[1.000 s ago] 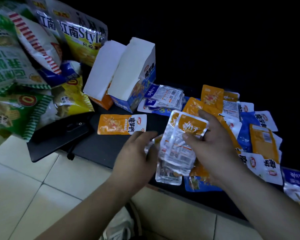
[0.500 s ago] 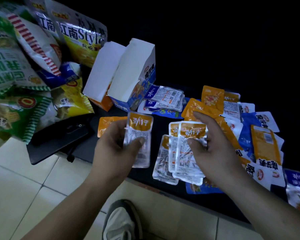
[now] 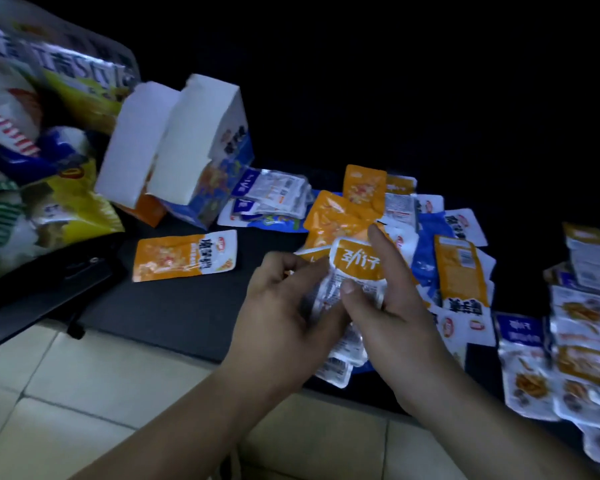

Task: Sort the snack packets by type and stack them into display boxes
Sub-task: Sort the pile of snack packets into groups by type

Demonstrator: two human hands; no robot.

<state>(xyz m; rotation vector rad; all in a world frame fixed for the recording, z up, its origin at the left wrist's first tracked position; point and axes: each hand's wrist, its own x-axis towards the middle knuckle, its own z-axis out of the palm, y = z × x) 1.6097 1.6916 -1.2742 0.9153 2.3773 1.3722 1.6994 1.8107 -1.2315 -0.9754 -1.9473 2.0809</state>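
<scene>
Pale tiled floor [image 3: 66, 393] below a black tabletop [image 3: 174, 306]; beyond, seemingly unlit darkness.

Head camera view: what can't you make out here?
All in the head view:
Held packets: count hidden; left hand and right hand cover the stack.
Display boxes: contents hidden by their white flaps.
Large snack bags: print blurred, cut by left edge.
Right-side packets: cut by right edge.

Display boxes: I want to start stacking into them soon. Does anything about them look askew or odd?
Yes. The orange box and the blue box beside it both sit tipped at an angle, plain white faces up, rather than square on the dark table. No damage shows.
</scene>
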